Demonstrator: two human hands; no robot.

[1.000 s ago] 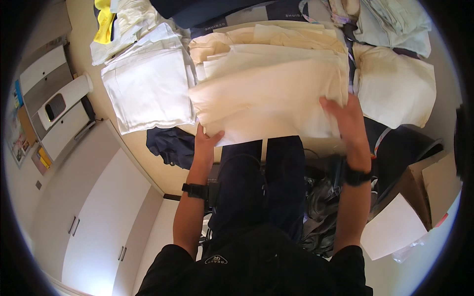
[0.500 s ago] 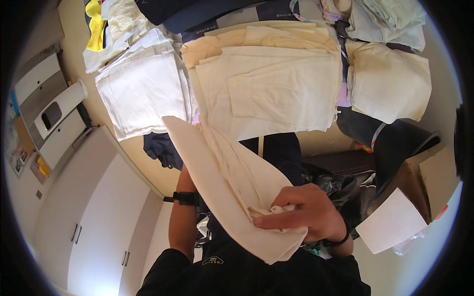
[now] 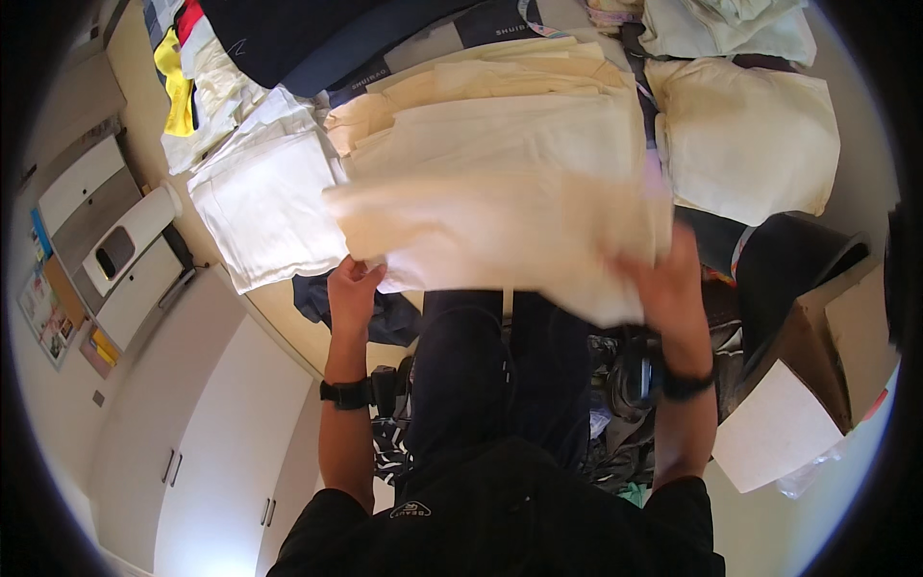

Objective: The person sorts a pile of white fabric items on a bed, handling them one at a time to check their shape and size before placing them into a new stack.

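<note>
Two bare hands are at a rectangular piece of cream fabric (image 3: 481, 226), which spans the gap between them and covers the near part of a layered stack of cream and pale-tan cloth (image 3: 500, 135) just beyond them. The left hand (image 3: 353, 288) pinches the fabric's near left corner between thumb and fingers. The right hand (image 3: 671, 284) is at its near right end, fingers against the cloth; they are blurred, so I cannot tell whether they close on it. Beyond the left hand, to its left, lies a folded stack of white cloth (image 3: 269, 216); beyond the right hand, to its right, a squarish stack of cream cloth (image 3: 750, 135). A crumpled dark navy cloth (image 3: 389, 317) lies just beside the left hand. Nearer the body and right of the right hand stands an open brown cardboard box (image 3: 856, 337).
</note>
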